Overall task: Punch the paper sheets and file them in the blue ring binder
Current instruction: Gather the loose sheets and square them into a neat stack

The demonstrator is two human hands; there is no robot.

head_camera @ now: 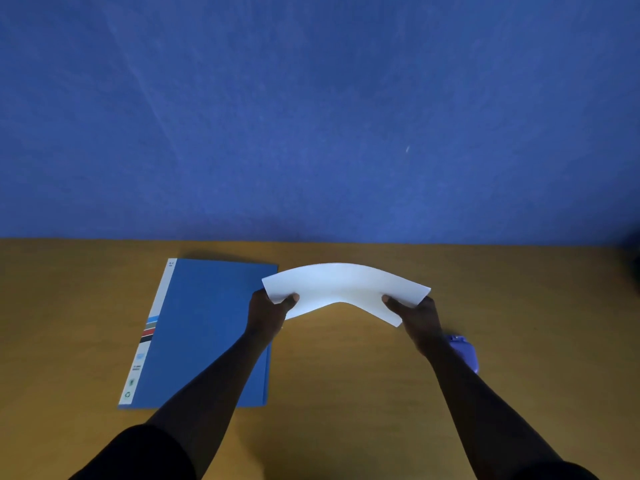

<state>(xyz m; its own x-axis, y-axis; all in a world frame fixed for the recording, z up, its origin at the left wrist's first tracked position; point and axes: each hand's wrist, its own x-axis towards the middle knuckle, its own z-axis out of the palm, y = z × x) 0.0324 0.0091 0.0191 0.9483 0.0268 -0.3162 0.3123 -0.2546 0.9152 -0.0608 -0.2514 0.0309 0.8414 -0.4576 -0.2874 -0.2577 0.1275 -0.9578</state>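
White paper sheets [343, 287] are held up above the table, bowed upward in the middle. My left hand [268, 311] grips their left end and my right hand [417, 318] grips their right end, thumbs on top. The blue ring binder [207, 327] lies shut and flat on the table to the left, with a white label strip along its left edge; my left forearm crosses over its right part. A blue-purple hole punch [465, 351] sits on the table just right of my right wrist, mostly hidden by the arm.
The wooden table [346, 375] is yellow-brown and ends at a blue wall [311, 116] behind. Bare tabletop shows between my arms and to the far right. A dark object barely shows at the right edge [636, 265].
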